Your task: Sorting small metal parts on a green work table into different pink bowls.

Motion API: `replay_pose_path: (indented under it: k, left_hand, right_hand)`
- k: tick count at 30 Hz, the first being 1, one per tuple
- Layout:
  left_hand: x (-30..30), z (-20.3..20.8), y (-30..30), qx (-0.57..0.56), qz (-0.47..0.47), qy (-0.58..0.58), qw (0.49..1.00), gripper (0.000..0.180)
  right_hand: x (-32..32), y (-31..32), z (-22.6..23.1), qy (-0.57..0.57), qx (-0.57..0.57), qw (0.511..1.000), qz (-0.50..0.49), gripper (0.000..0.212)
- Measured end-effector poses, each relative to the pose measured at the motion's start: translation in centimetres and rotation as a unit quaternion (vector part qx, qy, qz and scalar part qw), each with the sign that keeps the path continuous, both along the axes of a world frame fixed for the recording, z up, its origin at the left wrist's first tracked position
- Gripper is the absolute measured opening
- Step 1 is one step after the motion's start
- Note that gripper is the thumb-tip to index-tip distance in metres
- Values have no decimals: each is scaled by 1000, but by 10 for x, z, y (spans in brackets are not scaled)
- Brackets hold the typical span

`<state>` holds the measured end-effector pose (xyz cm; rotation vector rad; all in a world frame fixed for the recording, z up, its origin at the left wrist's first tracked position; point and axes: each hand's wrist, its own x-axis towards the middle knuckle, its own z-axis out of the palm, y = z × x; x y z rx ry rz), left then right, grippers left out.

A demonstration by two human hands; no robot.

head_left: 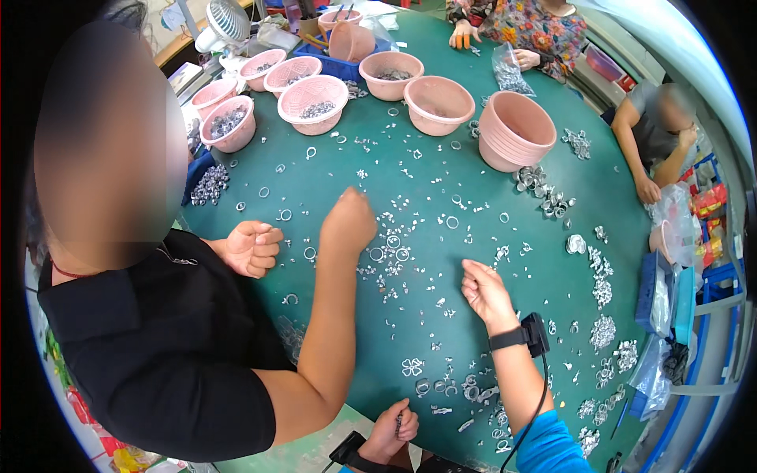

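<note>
Cannot identify the tiniest silver bits [392, 227] or two blurred heads [110, 150]. Cannot follow the blue sleeve [552, 445] past the lower edge.

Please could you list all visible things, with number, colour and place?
Table: one, green, centre.
Single bowls: about ten, pink, mostly upper left.
Bowl stack: one, pink, upper right.
Trays: two, blue, upper left.
Fan: one, white, top left.
Metal pieces: uncountable, silver, across the table.
Bag: one, clear, beyond the stack.
Bins: several, blue, right edge.
Co-workers: three, black, floral and grey tops, left, top and right.
Wrist straps: two, black, own wrists.
Left hand: one, bare, bottom centre.
Right hand: one, bare, right of centre.
</note>
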<state>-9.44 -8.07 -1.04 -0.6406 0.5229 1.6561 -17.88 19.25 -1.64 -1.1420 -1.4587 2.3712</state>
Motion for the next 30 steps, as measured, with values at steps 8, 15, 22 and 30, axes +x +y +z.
replay_pose_path:
  k: [8, 15, 22, 30]
  left_hand:
    - [2, 0, 5, 7, 3, 8, 1000, 43]
    - [4, -1, -1, -20, 0, 4, 1000, 42]
    - [2, 5, 9, 53, 18, -41, 998, 41]
    - [9, 30, 60, 35, 160, 8, 987, 25]
  right_hand:
    - [-7, -4, 1, 102, -198, 975, -6, 7]
    - [-14, -21, -14, -84, 483, 855, 168, 16]
    - [28, -23, 43, -37, 41, 987, 152, 10]
    - [116, -92, 105, 59, 211, 894, 391, 11]
